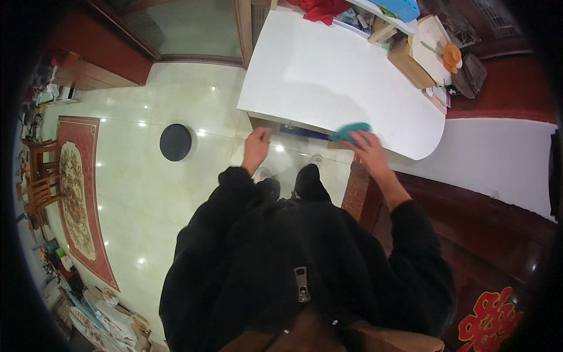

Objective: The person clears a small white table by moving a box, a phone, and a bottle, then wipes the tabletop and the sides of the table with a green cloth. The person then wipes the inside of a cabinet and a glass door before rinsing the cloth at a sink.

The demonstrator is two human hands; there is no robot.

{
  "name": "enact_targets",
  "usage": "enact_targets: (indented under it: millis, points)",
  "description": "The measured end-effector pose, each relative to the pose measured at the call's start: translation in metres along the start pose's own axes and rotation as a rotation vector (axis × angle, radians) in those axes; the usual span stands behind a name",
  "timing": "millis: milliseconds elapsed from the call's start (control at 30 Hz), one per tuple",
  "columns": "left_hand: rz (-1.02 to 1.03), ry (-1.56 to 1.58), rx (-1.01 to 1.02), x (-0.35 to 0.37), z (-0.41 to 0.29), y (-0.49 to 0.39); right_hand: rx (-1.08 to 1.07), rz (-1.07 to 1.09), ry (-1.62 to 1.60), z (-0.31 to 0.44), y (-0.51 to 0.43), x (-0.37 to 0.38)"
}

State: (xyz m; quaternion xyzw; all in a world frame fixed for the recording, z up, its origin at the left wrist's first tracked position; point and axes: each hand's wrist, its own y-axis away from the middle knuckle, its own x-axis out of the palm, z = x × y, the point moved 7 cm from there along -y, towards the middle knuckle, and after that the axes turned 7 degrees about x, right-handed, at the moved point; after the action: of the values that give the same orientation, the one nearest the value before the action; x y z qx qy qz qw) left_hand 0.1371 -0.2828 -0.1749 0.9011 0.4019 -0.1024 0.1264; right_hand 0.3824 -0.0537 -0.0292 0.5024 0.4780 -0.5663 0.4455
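My right hand (367, 149) grips a teal cloth (352, 132) at the front edge of a white desk (325, 70). The cloth lies partly over the desk's edge, and the fingers on it are slightly blurred. To the left of it, my left hand (258, 145) is held in front of the desk's left front corner with its fingers curled; whether anything is between them cannot be told. Below the desktop, between the two hands, a compartment or drawer (288, 127) shows, with a dark blue thing (308, 133) in it.
A round black stool (175, 142) stands on the tiled floor at left, with a patterned red rug (78, 193) beyond. A shelf (382, 17), a cardboard box (409, 61) and an orange plush toy (451, 57) are at the desk's back. Dark red wooden furniture (475, 237) stands at right.
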Motion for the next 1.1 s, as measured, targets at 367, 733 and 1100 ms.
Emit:
enact_targets:
  millis: [367,733,1100]
  points:
    - [0.086,-0.170,0.043,0.065,-0.038,-0.028,1.072,-0.421,-0.223,-0.180,0.161,-0.073]
    - [-0.024,0.017,-0.153,0.057,0.028,0.089,0.822,-0.396,0.047,-0.119,-0.051,0.033]
    - [0.008,0.039,-0.249,0.040,0.029,0.154,0.146,-0.049,-0.352,0.001,-0.042,-0.003]
